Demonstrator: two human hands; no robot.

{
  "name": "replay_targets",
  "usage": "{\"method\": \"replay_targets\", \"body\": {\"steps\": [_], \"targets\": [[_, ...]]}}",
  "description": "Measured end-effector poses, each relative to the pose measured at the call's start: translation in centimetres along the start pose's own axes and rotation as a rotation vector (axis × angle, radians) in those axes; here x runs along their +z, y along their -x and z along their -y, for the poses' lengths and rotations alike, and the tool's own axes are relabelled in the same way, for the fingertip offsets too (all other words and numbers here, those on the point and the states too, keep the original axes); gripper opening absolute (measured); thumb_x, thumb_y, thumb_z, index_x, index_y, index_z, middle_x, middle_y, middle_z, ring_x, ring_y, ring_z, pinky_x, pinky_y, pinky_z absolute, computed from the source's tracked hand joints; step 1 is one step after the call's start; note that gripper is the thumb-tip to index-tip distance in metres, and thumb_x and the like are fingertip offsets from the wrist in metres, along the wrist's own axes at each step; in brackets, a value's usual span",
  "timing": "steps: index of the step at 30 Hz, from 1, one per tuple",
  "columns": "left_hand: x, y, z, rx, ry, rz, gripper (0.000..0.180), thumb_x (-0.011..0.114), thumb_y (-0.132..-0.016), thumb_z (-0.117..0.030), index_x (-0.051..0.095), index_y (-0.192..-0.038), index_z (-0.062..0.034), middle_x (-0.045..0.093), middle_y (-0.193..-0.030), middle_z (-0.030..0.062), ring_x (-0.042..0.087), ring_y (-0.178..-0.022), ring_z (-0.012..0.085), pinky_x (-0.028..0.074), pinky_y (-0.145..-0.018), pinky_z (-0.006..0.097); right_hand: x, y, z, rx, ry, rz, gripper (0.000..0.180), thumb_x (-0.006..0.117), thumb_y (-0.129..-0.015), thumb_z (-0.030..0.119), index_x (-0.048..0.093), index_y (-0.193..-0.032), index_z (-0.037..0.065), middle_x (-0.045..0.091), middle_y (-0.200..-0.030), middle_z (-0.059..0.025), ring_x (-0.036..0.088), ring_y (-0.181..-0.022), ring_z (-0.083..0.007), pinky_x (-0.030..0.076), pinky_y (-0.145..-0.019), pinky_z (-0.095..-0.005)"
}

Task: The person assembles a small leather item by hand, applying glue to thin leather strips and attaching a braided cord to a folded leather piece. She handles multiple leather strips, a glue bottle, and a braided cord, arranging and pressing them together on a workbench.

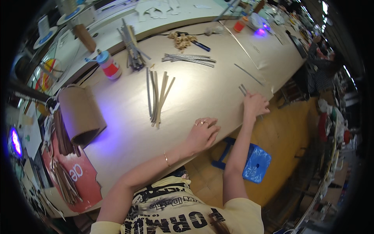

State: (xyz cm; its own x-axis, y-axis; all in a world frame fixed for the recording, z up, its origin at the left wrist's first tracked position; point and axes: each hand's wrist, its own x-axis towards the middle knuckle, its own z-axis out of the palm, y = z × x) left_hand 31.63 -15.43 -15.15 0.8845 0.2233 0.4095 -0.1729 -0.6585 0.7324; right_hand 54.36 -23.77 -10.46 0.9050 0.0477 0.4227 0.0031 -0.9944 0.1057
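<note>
Near the table's front edge, I see the left hand (202,134) resting flat on the tan tabletop (202,84), fingers loosely curled, holding nothing. Just beyond its fingertips lies a bundle of thin grey and tan strips (157,99), fanned out and running away from the hand; hand and bundle are near but not touching.

To the right of that hand, the right hand (255,104) presses palm-down at the table's edge. Its fingertips rest on or just beside a pair of short grey strips (242,90); I cannot tell whether the fingers grip them.

Between the two hands the surface is bare and allows free lateral movement. Beyond the right hand, a long thin grey strip (249,74) lies alone with open room around it. Farther beyond the left hand sits a second grey strip cluster (189,59). Far to the left of the left hand, a curled brown cardboard sheet (80,113) stands. Below the right forearm, off the table edge, is a blue stool (255,163).
</note>
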Motion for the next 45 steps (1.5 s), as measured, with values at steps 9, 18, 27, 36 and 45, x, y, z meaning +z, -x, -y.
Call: {"method": "replay_targets", "body": {"steps": [9, 18, 27, 36, 45], "targets": [[-11.4, 9.0, 0.1, -0.454, -0.263, -0.375, 0.025, 0.068, -0.084, -0.010, 0.068, -0.109, -0.0089, 0.058, -0.126, 0.0105, 0.056, -0.113, 0.0271, 0.041, -0.099, 0.040, -4.5, 4.4, 8.0, -0.500, -1.073, 0.474, 0.031, 0.068, -0.089, 0.030, 0.067, -0.089, -0.001, 0.068, -0.076, -0.0137, 0.067, -0.067, -0.0233, 0.051, -0.061, -0.0358], [-16.6, 8.2, 3.6, -0.616, -0.045, -0.609, 0.023, 0.065, -0.087, -0.010, 0.065, -0.110, -0.0030, 0.062, -0.114, 0.0142, 0.064, -0.095, 0.0288, 0.053, -0.084, 0.035, -8.7, 12.8, 19.4, -0.762, -1.002, 0.482, 0.036, 0.071, -0.084, 0.037, 0.063, -0.094, 0.004, 0.065, -0.085, -0.0118, 0.066, -0.076, -0.0266, 0.051, -0.066, -0.0402], [-18.7, 10.0, 2.8, -0.628, 0.007, -0.556, 0.022, 0.065, -0.088, -0.009, 0.067, -0.110, -0.0037, 0.063, -0.115, 0.0120, 0.064, -0.097, 0.0221, 0.052, -0.085, 0.032, -9.8, 18.0, 22.2, -0.844, -0.564, 0.345, 0.020, 0.063, -0.083, 0.019, 0.071, -0.084, 0.000, 0.065, -0.093, -0.0161, 0.067, -0.082, -0.0315, 0.053, -0.066, -0.0435], [-22.0, 10.8, 2.5, -0.641, 0.212, -0.557, 0.025, 0.064, -0.091, -0.014, 0.066, -0.114, -0.0047, 0.066, -0.111, 0.0102, 0.064, -0.097, 0.0179, 0.051, -0.081, 0.030, -12.7, 17.7, 19.7, -0.707, -1.216, 0.911, 0.018, 0.061, -0.090, 0.018, 0.065, -0.089, 0.000, 0.060, -0.074, -0.0024, 0.058, -0.067, -0.0125, 0.047, -0.062, -0.0314], [-25.4, 10.9, 1.3, -0.633, 0.788, -0.742, 0.029, 0.063, -0.094, -0.019, 0.065, -0.115, 0.0015, 0.070, -0.104, 0.0080, 0.065, -0.089, 0.0120, 0.048, -0.074, 0.023, -17.1, 19.5, 13.0, -0.976, -1.361, 1.614, 0.013, 0.057, -0.095, 0.014, 0.058, -0.096, 0.001, 0.056, -0.088, 0.0015, 0.051, -0.084, -0.0080, 0.043, -0.081, -0.0251]]}}
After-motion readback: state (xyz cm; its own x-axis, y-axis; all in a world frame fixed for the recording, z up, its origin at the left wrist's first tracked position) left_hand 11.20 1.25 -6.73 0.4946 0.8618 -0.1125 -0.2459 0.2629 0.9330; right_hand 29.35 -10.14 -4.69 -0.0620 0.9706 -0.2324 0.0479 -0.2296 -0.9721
